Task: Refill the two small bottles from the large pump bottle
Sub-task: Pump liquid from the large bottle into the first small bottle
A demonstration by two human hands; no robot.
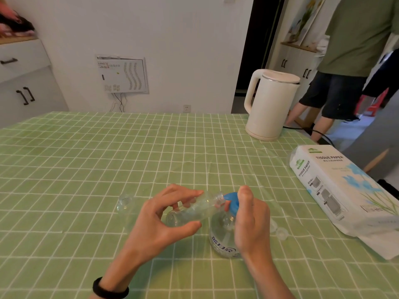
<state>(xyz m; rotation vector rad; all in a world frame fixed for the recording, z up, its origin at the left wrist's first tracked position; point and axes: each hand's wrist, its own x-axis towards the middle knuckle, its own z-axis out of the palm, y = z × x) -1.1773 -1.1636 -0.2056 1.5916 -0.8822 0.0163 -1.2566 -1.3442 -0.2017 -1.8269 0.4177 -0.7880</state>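
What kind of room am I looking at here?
Most likely a home kitchen or dining room: a green checked tablecloth, a white electric kettle, a pack of tissue paper, and white cupboards along the wall.

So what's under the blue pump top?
The big clear bottle stands under the blue pump, on the green tablecloth. The right hand on the pump covers its right side, and the little bottle in the left hand covers part of its top.
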